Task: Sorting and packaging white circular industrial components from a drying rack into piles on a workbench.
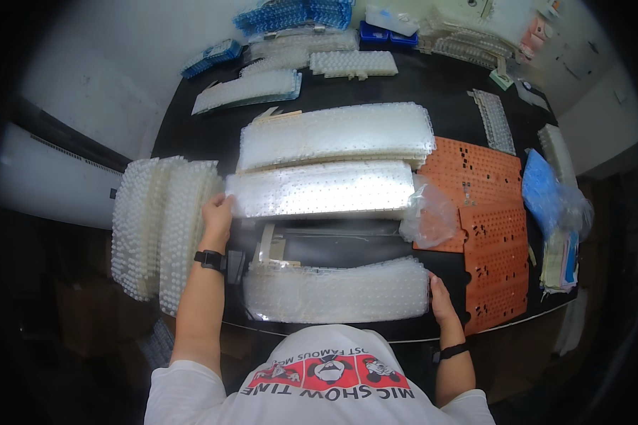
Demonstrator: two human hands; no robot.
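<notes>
Three stacks of clear plastic sheets dotted with small domes lie crosswise before me. My left hand point(218, 214) reaches to the left end of the shiny middle stack point(322, 190), fingertips pinched at its corner. My right hand point(443, 301) rests against the right end of the near stack point(337, 292), its fingers stretched out along the edge and partly hidden. Behind the middle stack lies the far stack point(337, 134), close up against it. A crumpled clear plastic bag point(432, 214) sits by the middle stack's right end.
Orange perforated panels point(497, 262) lie at the right on the black table point(365, 244). Upright rows of domed sheets point(164, 227) stand at the left. A blue plastic bag point(542, 188) is at the right edge. More stacks point(354, 64) and blue bins point(390, 34) are at the back.
</notes>
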